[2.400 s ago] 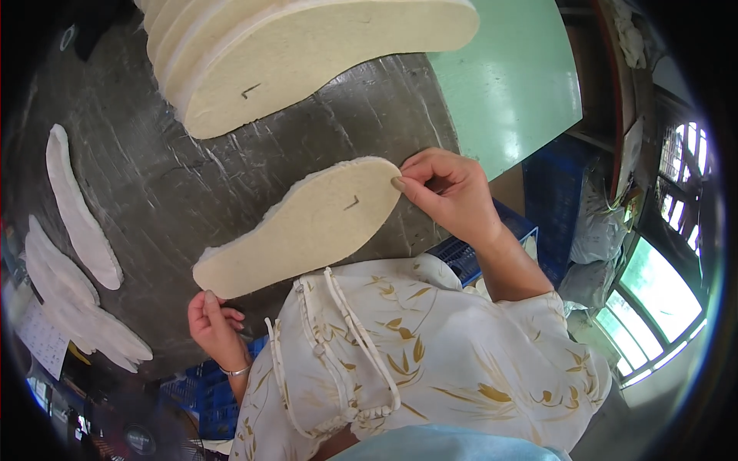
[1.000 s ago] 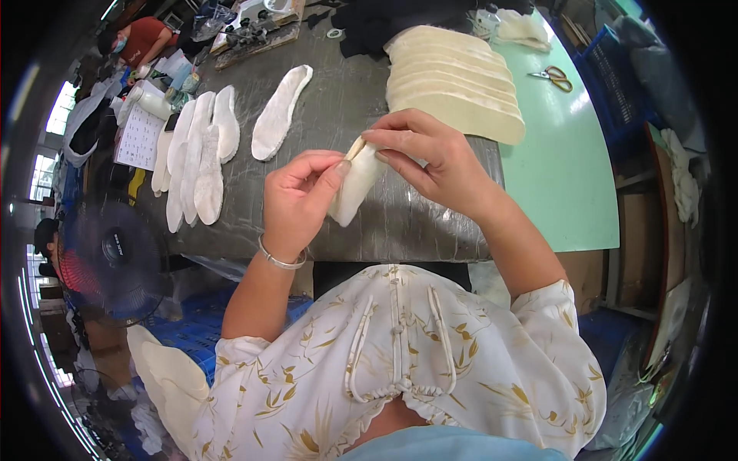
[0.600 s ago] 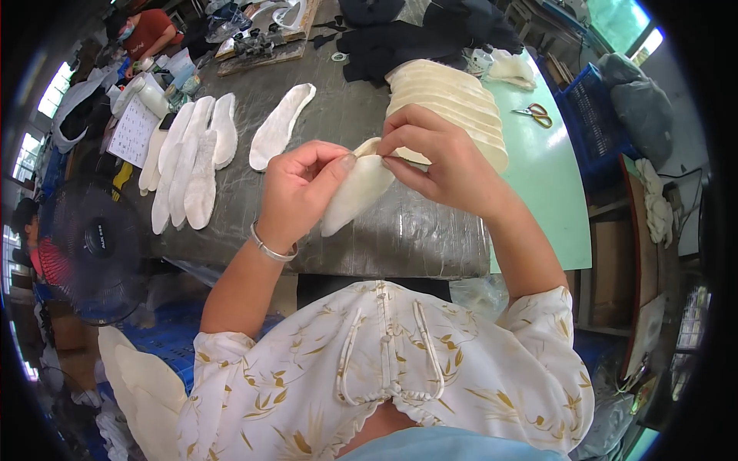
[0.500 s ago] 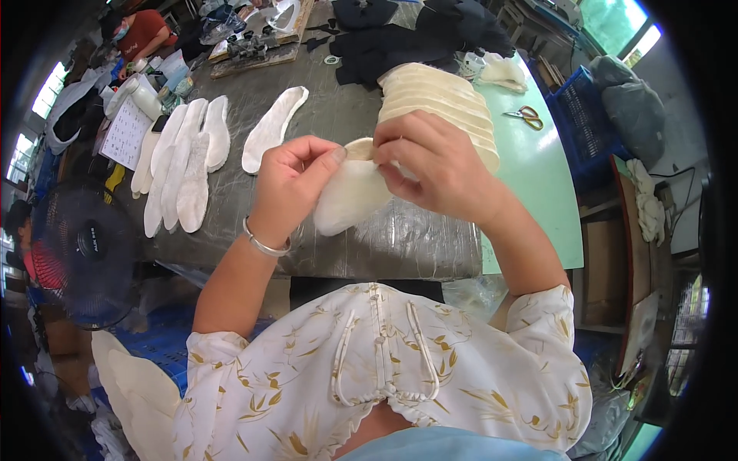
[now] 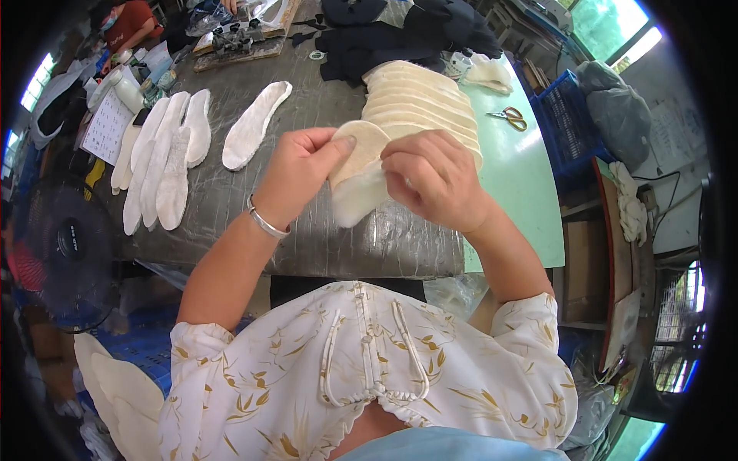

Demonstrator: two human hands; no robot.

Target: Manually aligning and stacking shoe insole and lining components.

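Observation:
A cream insole (image 5: 360, 147) with white fleece (image 5: 355, 201) on its lower part is held up between my two hands above the table. My left hand (image 5: 307, 160) pinches the rounded cream end at its left edge, thumb on top. My right hand (image 5: 437, 175) is closed on the right edge, where cream and fleece meet; its fingertips are partly hidden. Just beyond lies an overlapping row of cream insole pieces (image 5: 423, 96). One white fleece insole (image 5: 257, 127) lies by itself to the left, and several more fleece insoles (image 5: 173, 180) lie side by side farther left.
Scissors (image 5: 509, 118) lie on the green mat (image 5: 530, 184) at right. Black fabric (image 5: 377, 50) covers the far side of the table. A black fan (image 5: 73, 246) stands at left. A co-worker in red (image 5: 131, 27) is at the far left. A blue crate (image 5: 573, 123) stands beyond the mat.
More of the insole's cream end now shows above the fleece. My left hand has moved up slightly with its edge, and my right hand has closed lower along it. The whole view has shifted slightly.

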